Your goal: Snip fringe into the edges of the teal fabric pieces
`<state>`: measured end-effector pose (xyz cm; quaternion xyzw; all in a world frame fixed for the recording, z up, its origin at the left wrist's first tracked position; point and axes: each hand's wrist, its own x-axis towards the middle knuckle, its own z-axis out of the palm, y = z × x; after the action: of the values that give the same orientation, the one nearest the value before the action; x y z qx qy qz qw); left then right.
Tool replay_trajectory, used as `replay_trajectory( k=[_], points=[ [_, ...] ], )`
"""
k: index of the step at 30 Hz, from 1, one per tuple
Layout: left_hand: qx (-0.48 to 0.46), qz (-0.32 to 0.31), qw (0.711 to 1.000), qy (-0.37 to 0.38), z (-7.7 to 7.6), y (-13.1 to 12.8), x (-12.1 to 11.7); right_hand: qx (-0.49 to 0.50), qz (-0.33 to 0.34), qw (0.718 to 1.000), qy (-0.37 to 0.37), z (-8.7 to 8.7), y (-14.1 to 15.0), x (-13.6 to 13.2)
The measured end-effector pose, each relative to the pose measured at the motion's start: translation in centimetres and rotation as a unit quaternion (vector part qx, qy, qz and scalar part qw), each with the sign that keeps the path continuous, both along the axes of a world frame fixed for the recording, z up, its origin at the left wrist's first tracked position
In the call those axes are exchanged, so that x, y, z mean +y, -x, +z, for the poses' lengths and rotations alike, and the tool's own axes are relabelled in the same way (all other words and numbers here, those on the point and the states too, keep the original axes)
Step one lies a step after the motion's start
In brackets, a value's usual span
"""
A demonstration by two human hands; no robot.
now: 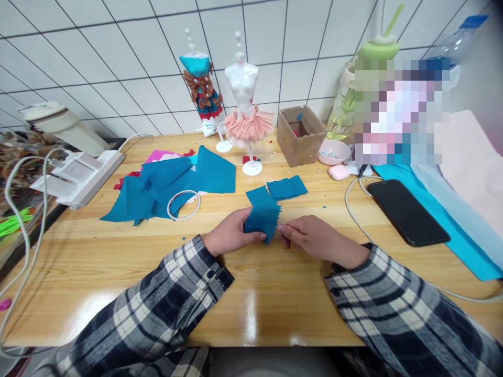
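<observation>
In my left hand (231, 232) is a teal piece of fabric (262, 212) with a zigzag-cut right edge, the thumb pressed over its lower part. My right hand (310, 236) is closed in a pinch just right of that edge. A thin, needle-like thing (277, 235) shows between its fingertips and the fabric, too fine to make out fully. Just beyond lies a second teal strip (287, 188), also zigzag-edged and slightly gathered. Larger teal fabric (168, 180) is spread on the table to the left, with a white ring (168, 208) on its near edge.
A white mini dress form (241, 86) in a peach pleated skirt stands at the back beside a dressed form (200, 86). Right of them are a cardboard box (296, 149), a pink dish (334, 159) and a black phone (408, 212). A power strip (88, 178) sits left.
</observation>
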<state>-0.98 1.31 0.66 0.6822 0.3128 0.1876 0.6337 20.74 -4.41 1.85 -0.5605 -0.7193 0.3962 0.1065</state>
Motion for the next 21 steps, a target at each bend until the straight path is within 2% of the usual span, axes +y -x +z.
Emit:
replay_trajectory(
  k=[5, 10, 14, 17, 21],
  points=[
    [0.003, 0.0, 1.0, -0.007, 0.1, -0.1, 0.0, -0.001, 0.004, 1.0, -0.003, 0.0, 0.0, 0.0],
    [0.018, 0.028, 0.999, -0.023, 0.2, -0.1, 0.1, 0.007, -0.039, 0.999, -0.012, 0.7, -0.4, 0.1],
    [0.003, 0.047, 0.998, -0.04, 0.2, -0.1, 0.2, 0.073, -0.113, 0.989, -0.057, 0.8, -0.8, 0.2],
    [-0.003, 0.032, 0.999, -0.043, 0.1, -0.1, 0.1, 0.129, -0.135, 0.979, -0.078, 0.2, -0.6, 0.3],
    [-0.012, -0.015, 0.999, -0.034, 0.0, 0.0, -0.2, 0.262, -0.156, 0.952, -0.036, -0.4, 0.3, 0.3]
  ],
)
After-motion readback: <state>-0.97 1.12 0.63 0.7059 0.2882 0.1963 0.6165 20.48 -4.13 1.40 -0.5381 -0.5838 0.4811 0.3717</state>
